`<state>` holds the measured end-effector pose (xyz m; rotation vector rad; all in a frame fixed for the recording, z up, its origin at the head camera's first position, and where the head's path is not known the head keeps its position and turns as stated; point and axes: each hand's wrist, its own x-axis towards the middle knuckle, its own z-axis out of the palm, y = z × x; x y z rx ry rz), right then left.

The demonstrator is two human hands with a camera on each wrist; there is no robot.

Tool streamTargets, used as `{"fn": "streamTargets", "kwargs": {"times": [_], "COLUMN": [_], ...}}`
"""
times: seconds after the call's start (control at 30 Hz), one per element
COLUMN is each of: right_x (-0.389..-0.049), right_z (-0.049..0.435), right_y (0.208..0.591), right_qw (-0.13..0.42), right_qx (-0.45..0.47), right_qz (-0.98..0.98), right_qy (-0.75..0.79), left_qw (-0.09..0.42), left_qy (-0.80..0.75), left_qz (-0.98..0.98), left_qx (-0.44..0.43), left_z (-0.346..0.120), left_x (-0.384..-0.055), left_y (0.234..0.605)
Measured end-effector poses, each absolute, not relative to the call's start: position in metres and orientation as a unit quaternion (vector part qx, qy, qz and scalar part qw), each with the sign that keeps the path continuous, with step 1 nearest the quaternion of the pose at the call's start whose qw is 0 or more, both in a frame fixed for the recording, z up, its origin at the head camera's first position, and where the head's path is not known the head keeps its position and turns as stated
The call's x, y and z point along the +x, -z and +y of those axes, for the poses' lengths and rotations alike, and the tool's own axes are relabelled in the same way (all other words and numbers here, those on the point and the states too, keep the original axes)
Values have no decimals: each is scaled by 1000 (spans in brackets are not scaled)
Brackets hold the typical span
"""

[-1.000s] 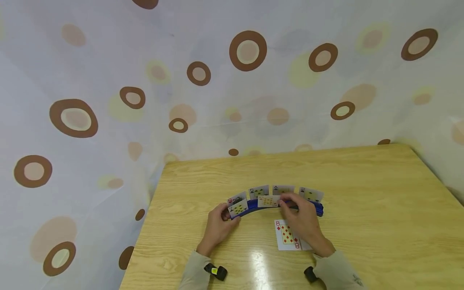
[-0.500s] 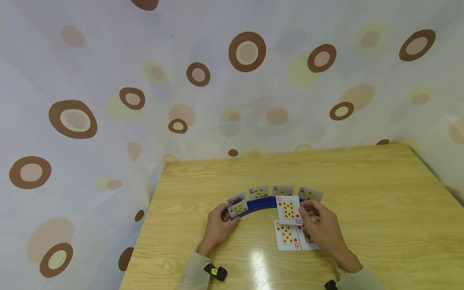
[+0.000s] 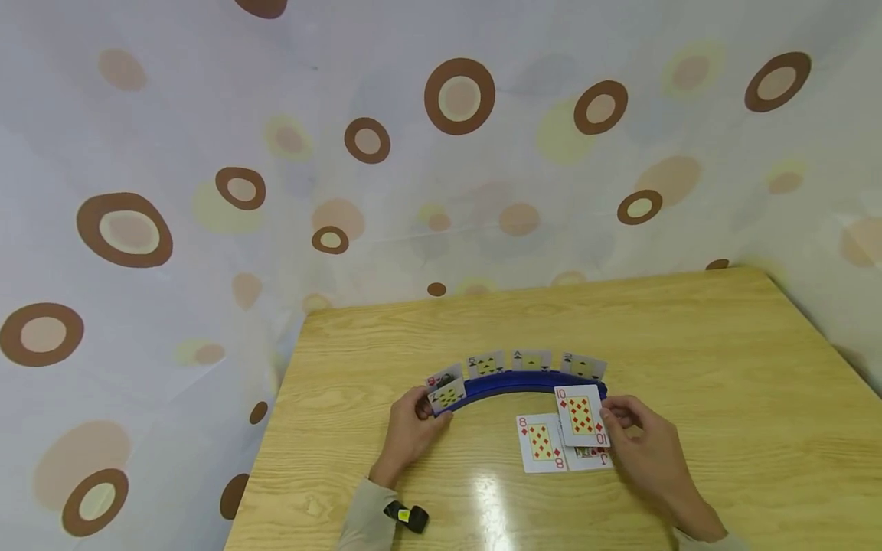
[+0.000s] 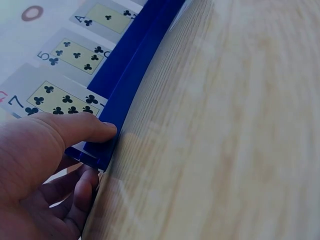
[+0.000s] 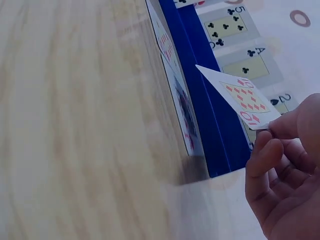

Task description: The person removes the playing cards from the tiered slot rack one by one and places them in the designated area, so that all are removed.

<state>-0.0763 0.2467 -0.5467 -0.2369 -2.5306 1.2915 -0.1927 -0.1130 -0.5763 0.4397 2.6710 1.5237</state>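
My left hand point(image 3: 406, 432) grips the left end of a curved blue card holder point(image 3: 513, 381), its thumb lying along the front in the left wrist view. Between thumb and fingertips, my right hand point(image 3: 651, 451) pinches the right edge of a playing card, the ten of diamonds point(image 3: 581, 415). That card is tilted in front of the holder's right end and partly covers a jack point(image 3: 592, 461) on the table. Left of the jack lies the eight of diamonds point(image 3: 540, 442), face up. The seven of clubs point(image 3: 448, 396) stands in the holder beside my left hand.
Along the holder's back row stand the five of clubs point(image 3: 486, 365), the ace of clubs point(image 3: 531, 361) and a black two point(image 3: 583, 367). A card with a red index point(image 3: 444, 375) is half hidden behind the seven. Patterned sheeting point(image 3: 386, 184) rises behind the wooden table point(image 3: 723, 367).
My right hand has pulled the ten of diamonds from the middle of the holder's front row and carried it right and toward me. My left hand keeps its grip on the holder.
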Motion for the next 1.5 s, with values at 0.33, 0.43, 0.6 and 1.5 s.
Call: {"fn": "streamTargets", "kwargs": {"times": [0.33, 0.43, 0.6, 1.5], "right_x": [-66, -65, -65, -60], "right_z": [274, 282, 291, 308], "right_y": [551, 551, 552, 557], "right_qw": [91, 76, 63, 62], "right_qx": [-103, -101, -102, -118], "right_qz": [-903, -908, -911, -916], "right_qy": [-408, -400, -395, -379], "left_qw": [13, 13, 11, 10], "left_qy": [-487, -489, -489, -487], "left_qz": [861, 860, 861, 862], "left_qx": [148, 144, 136, 139], "left_z": [-112, -112, -113, -112], "left_x": [-193, -194, -194, -194], "left_y": [577, 577, 578, 577]}}
